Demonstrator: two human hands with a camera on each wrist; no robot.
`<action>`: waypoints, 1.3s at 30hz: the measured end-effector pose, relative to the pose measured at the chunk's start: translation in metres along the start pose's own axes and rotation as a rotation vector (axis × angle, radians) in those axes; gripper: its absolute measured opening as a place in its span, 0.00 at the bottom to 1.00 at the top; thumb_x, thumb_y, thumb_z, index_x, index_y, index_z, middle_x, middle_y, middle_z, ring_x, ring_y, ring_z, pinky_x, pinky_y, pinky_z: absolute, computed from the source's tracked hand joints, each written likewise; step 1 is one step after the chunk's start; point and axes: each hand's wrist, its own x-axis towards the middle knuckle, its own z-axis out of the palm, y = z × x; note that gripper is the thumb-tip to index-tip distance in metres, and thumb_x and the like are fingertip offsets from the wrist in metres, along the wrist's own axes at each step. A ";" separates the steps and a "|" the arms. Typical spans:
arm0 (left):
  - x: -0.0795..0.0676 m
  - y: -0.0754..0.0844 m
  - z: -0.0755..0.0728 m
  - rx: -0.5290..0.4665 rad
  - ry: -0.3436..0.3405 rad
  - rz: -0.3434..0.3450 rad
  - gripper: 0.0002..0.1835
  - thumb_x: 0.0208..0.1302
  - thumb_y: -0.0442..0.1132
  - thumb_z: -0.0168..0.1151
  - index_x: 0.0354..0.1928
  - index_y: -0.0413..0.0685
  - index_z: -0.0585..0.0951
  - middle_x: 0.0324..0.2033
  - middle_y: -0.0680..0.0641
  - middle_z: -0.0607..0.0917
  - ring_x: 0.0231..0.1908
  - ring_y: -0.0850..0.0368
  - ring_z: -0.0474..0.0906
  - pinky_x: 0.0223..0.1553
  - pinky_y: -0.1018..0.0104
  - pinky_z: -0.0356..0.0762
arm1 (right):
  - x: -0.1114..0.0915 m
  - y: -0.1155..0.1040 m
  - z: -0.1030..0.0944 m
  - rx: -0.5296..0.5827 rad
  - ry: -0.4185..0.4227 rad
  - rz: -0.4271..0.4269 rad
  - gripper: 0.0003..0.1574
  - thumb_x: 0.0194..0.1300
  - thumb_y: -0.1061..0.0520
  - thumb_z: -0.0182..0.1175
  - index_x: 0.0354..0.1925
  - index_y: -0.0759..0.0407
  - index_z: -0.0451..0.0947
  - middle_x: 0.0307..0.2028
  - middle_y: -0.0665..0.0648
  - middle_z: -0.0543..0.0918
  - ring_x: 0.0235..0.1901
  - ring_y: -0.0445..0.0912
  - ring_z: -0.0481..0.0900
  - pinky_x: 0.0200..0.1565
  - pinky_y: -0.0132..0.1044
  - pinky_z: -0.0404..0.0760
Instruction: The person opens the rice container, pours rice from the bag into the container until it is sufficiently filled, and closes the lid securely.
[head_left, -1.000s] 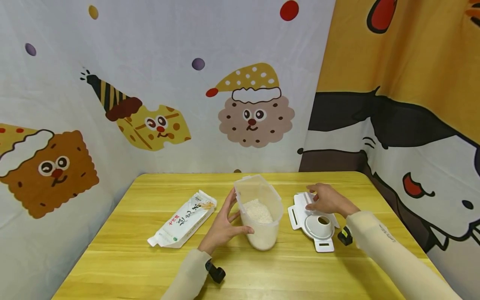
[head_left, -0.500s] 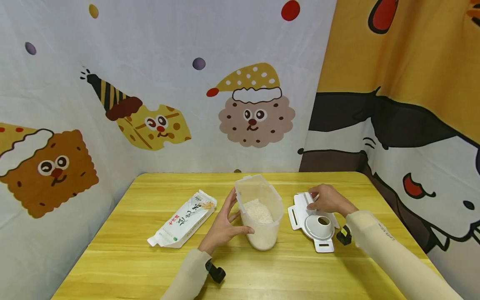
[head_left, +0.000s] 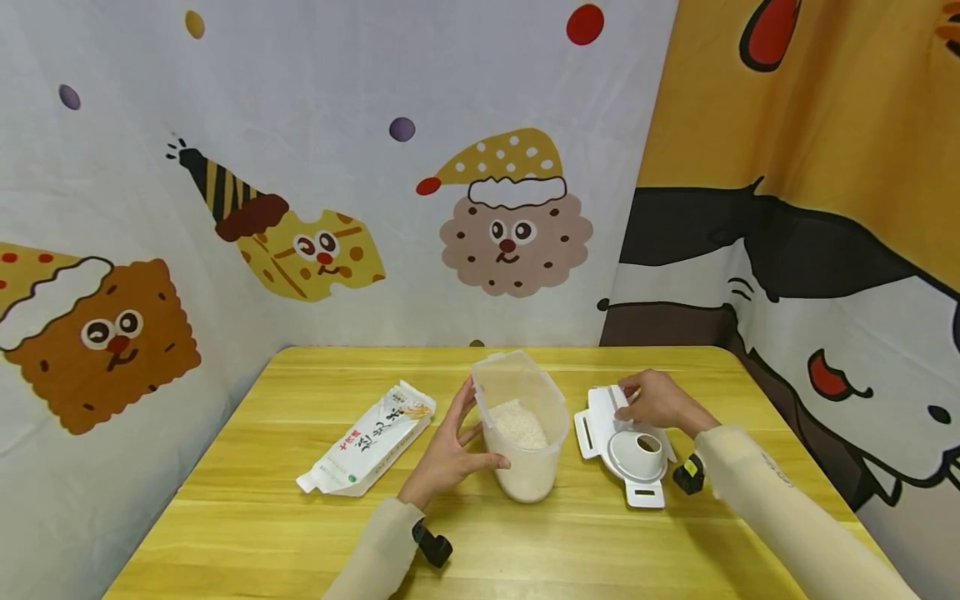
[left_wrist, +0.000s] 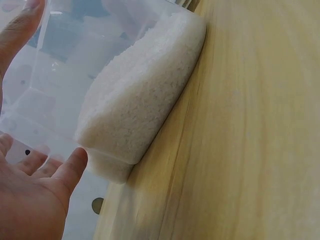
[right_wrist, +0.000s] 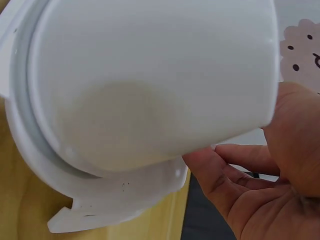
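A translucent plastic container stands upright on the table, partly filled with white rice. My left hand holds its left side, thumb at the front and fingers spread toward the back. In the left wrist view the rice shows through the clear wall. To the right lies the container's white lid, with side flaps and a raised round spout. My right hand pinches a raised part near the lid's far end. In the right wrist view the spout fills much of the picture, my fingers partly behind it.
A white printed rice bag lies on its side at the left of the wooden table. Behind the table hangs a white cartoon-printed curtain, with an orange and black printed one at the right.
My right fingers have closed in on the lid's raised part. The lid has shifted very slightly left. My left hand, the container and the bag stay in place.
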 end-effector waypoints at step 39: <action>0.001 -0.003 0.000 0.004 0.008 0.016 0.69 0.48 0.38 0.84 0.80 0.81 0.44 0.82 0.55 0.49 0.81 0.50 0.49 0.75 0.51 0.65 | -0.034 -0.092 -0.096 0.036 0.222 -0.149 0.37 0.60 0.54 0.74 0.65 0.63 0.77 0.38 0.56 0.87 0.38 0.48 0.80 0.38 0.37 0.74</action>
